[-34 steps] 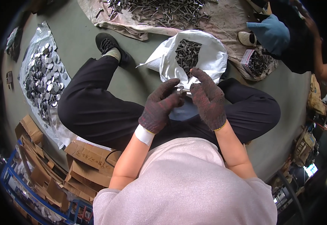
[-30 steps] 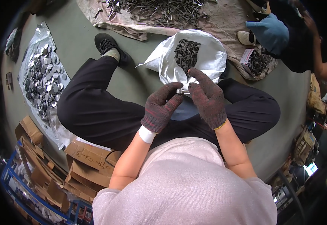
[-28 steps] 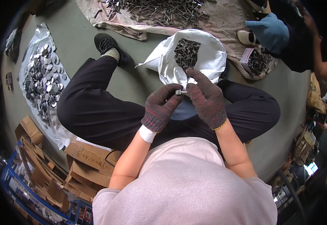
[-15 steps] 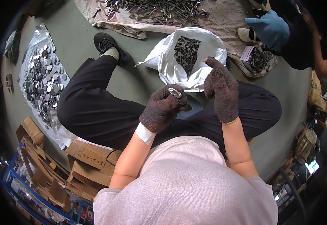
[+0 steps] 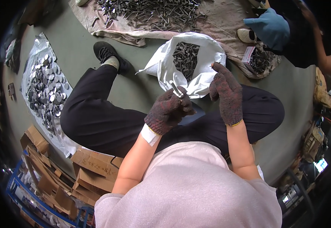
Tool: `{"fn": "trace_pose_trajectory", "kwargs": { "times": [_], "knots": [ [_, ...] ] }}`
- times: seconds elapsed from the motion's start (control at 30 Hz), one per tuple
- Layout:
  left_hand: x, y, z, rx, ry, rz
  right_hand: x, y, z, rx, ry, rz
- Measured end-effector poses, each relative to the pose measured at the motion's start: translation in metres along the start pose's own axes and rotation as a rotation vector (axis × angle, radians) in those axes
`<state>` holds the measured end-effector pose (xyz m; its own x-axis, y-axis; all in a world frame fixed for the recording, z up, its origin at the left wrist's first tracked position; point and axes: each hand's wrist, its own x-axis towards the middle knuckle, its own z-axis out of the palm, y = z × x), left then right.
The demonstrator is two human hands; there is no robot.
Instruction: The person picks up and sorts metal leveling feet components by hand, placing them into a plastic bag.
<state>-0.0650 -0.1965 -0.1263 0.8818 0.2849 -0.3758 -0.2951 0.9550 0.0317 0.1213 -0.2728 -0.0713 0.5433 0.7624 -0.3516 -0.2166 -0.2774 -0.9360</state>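
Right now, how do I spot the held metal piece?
Find the open white sack above the picture's centre. Near its lower edge is the gloved left hand. The slim silvery piece jutting from it outshines the dark pieces inside the sack.

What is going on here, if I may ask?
A seated, gloved person holds a bolt-like metal piece in the left grip. The right grip, with nothing visible in it, is near an open white sack containing dark metal pieces. Similar pieces lie on a cloth beyond, and grey discs lie on a plastic sheet to the left.
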Motion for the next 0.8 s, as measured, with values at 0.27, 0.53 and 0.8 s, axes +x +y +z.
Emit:
{"fn": "trace_pose_trajectory", "kwargs": {
  "times": [0.27, 0.53, 0.8],
  "knots": [
    [0.014, -0.009, -0.001, -0.353, -0.229, -0.191, 0.0, -0.006, 0.003, -0.105, -0.046, 0.002],
    [0.008, -0.002, 0.002, -0.382, -0.171, -0.273, 0.0, -0.007, 0.012, -0.112, -0.065, 0.062],
    [0.048, 0.002, -0.01, 0.343, 0.604, -0.169, 0.017, -0.009, -0.017, -0.016, -0.006, 0.017]
  ]
}}
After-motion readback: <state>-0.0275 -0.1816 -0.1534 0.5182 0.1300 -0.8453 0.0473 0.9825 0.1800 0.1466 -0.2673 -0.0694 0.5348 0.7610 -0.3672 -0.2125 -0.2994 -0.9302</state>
